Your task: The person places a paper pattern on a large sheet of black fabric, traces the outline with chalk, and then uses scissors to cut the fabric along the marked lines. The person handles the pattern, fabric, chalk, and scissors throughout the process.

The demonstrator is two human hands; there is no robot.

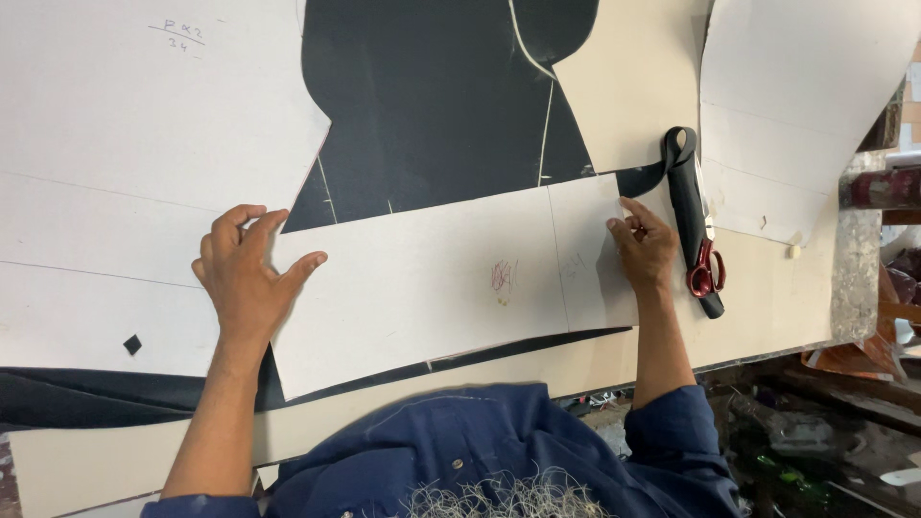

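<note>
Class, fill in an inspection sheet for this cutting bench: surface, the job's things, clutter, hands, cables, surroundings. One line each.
Surface: pale beige worktable, mostly covered.
Job's things: long off-white card pattern piece lying flat on black fabric marked with pale chalk lines.
Clutter: red-handled scissors beside a black strap; large white card sheet at left, another white card sheet at right.
Hands: left hand spread flat on the pattern's left end; right hand pressing its right end; neither grips anything.
Cables: nothing seen.
Surroundings: dark, littered floor beyond the table edge.
</note>
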